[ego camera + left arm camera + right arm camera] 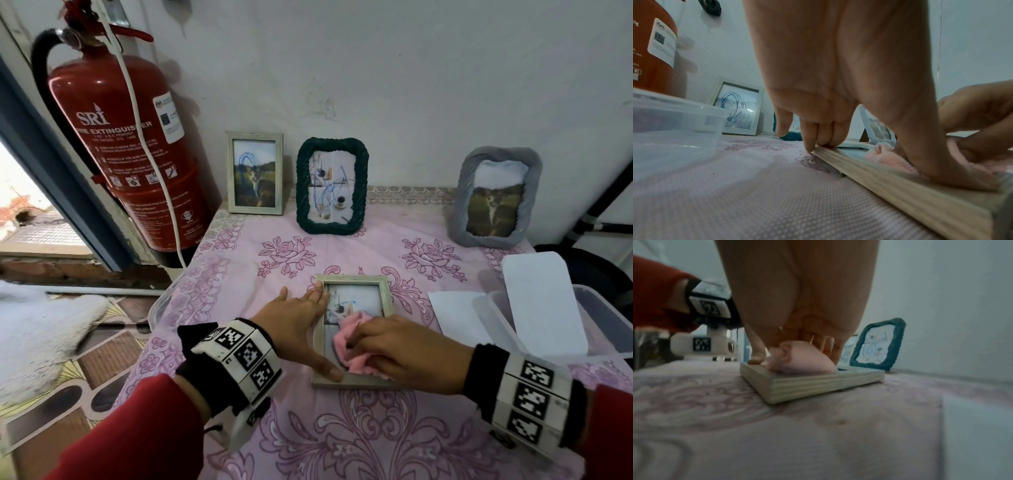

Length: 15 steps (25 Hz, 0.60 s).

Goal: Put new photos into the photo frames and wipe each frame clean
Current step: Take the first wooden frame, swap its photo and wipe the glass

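Note:
A light wooden photo frame (352, 280) lies flat, glass up, on the pink flowered tablecloth (294, 428). My left hand (298, 318) rests on its left rail with straight fingers. Its thumb presses the near left corner. My right hand (404, 353) grips a bunched pink cloth (352, 342) and holds it down on the glass near the frame's lower half. The left wrist view shows the frame's side (900, 183), the cloth (890, 157) and my right hand (978, 113). In the right wrist view the cloth (803, 358) sits on the frame (818, 382).
Three frames stand against the wall: a whitewashed one (255, 173), a dark green rope one (331, 186) and a grey one (498, 198). Clear plastic tubs (603, 318) and white sheets (455, 315) lie at the right. A red fire extinguisher (137, 154) hangs left. Another tub (674, 121) sits at the table's left edge.

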Each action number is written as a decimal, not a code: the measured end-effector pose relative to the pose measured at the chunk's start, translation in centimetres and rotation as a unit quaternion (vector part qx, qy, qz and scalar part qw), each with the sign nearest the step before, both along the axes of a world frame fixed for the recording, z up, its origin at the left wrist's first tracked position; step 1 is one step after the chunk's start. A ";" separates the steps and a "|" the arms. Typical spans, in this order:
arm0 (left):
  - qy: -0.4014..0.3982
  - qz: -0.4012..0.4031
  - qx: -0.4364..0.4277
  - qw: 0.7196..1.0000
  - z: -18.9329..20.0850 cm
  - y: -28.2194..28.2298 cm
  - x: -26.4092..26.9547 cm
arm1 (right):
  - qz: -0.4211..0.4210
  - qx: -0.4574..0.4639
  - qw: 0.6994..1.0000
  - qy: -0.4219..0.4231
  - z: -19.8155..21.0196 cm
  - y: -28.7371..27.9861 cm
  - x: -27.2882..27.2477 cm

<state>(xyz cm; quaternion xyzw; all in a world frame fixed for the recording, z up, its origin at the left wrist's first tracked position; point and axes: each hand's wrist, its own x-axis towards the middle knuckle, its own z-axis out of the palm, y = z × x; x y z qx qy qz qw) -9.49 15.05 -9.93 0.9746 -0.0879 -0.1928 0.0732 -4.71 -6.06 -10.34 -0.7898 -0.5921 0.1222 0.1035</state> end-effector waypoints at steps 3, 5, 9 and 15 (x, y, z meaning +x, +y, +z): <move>0.002 0.006 -0.012 1.000 -0.3 0.2 -0.2 | 0.004 -0.042 0.997 -0.066 0.2 -0.2 1.3; 0.001 0.008 -0.021 1.000 -0.5 0.4 -0.2 | -0.023 -0.060 0.992 -0.110 0.0 -0.1 2.5; -0.006 0.005 -0.033 0.999 -0.6 0.3 0.0 | -0.080 -0.047 0.991 -0.096 -0.3 1.7 4.9; -0.006 0.006 -0.023 1.000 -0.4 0.1 0.1 | -0.074 -0.023 0.997 0.024 -0.9 4.3 3.8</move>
